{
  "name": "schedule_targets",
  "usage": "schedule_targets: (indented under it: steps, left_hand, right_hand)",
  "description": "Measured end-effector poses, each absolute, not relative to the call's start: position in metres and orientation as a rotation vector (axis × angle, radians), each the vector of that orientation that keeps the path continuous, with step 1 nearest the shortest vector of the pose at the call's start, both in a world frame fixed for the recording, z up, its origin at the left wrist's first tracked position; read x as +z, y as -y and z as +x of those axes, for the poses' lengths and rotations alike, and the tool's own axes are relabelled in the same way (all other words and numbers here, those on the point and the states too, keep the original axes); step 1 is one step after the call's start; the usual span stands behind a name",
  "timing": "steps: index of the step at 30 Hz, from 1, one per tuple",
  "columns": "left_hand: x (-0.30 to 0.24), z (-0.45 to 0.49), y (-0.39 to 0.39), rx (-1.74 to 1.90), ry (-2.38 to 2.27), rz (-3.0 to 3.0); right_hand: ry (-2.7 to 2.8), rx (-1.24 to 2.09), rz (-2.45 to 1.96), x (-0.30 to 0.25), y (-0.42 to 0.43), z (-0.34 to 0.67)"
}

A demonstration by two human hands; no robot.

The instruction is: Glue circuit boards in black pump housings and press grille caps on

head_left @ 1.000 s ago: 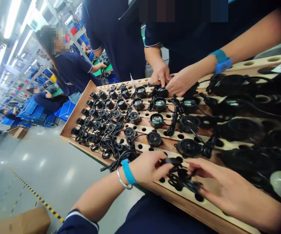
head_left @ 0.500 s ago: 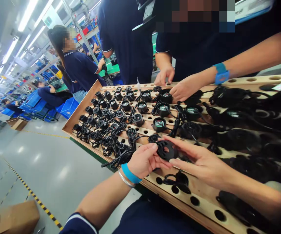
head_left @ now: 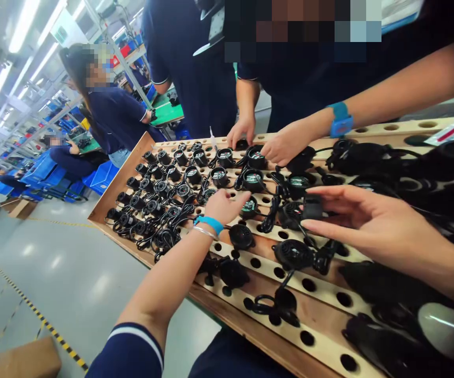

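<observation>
My right hand [head_left: 364, 220] holds a black round plastic cover [head_left: 312, 206] edge-on between thumb and fingers, above the rows of units. My left hand [head_left: 229, 207] reaches over the tray with its thumb stretched out, apart from the fingers, which are partly hidden. Beside that thumb sits an open black round housing [head_left: 248, 206] with a green circuit board inside; whether they touch I cannot tell. Just below it lies a black slotted round unit [head_left: 241, 236]. Another slotted unit [head_left: 295, 254] with a cable rests to the right of that.
The wooden tray [head_left: 274, 344] has strips with round holes and carries many black cabled units. Across it, a co-worker's hands [head_left: 286, 144] handle units at the far edge. A thin white-tipped tool [head_left: 213, 139] stands there. A cardboard box [head_left: 18, 359] is on the floor at left.
My hands have parted: the left has let go of the black cover and moved up over the tray. My right hand has carried the cover up and to the right, turning it edge-on.
</observation>
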State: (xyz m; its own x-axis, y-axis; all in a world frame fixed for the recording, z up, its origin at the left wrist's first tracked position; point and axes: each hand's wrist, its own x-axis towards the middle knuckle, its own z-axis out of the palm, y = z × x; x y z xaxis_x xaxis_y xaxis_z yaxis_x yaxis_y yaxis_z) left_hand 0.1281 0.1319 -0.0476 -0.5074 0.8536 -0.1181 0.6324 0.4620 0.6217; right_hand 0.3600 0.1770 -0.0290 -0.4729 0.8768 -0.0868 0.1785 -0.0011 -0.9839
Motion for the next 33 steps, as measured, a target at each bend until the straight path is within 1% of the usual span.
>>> schedule_targets:
  steps: [2,3,9,13,19,23,26,29,33]
  left_hand:
    - [-0.058,0.136,-0.14,0.516,-2.378,1.279]
    - [-0.064,0.14,-0.14,0.486,-2.403,1.286]
    - [-0.089,0.152,-0.132,0.779,-2.384,1.03]
    - [-0.089,0.155,-0.134,0.818,-2.388,1.021]
    - [-0.085,0.157,-0.124,0.806,-2.334,1.185]
    - [-0.088,0.152,-0.116,0.752,-2.305,1.278]
    - [-0.09,0.148,-0.115,0.703,-2.266,1.475]
    - [-0.091,0.146,-0.114,0.666,-2.241,1.637]
    - [-0.092,0.145,-0.113,0.704,-2.231,1.73]
  right_hand:
    - [1.691,1.489,-1.099,-0.03,-0.188,0.363]
    - [1.699,1.481,-1.089,-0.031,-0.193,0.364]
    - [1.797,1.53,-0.971,-0.05,-0.208,0.367]
    - [1.859,1.582,-0.871,-0.059,-0.215,0.358]
    - [1.906,1.56,-0.846,-0.051,-0.23,0.344]
    - [1.93,1.507,-0.816,-0.053,-0.238,0.333]
    - [1.999,1.441,-0.771,-0.058,-0.243,0.324]
    - [2.123,1.294,-0.754,-0.062,-0.25,0.316]
    - [2.282,1.11,-0.723,-0.071,-0.26,0.303]
